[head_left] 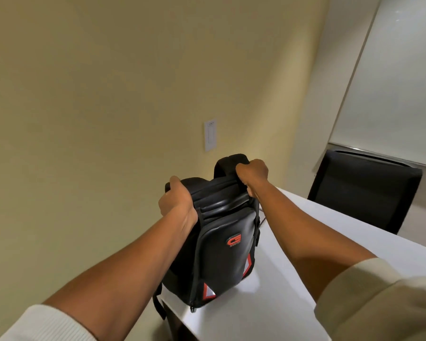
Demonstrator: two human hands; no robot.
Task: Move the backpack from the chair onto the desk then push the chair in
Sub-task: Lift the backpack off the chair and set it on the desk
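A black backpack (223,244) with a red logo and red-and-silver reflective triangles stands upright on the near left corner of the white desk (293,244). My left hand (177,200) grips its top left edge. My right hand (252,172) is closed around the straps at the top right. One strap hangs down over the desk's left edge. A black chair (364,193) stands at the far side of the desk, its back showing above the desktop. The chair that the backpack came from is out of view.
A beige wall (108,107) runs close along the desk's left side, with a white wall plate (210,135) on it. A whiteboard (391,94) hangs on the far wall behind the black chair.
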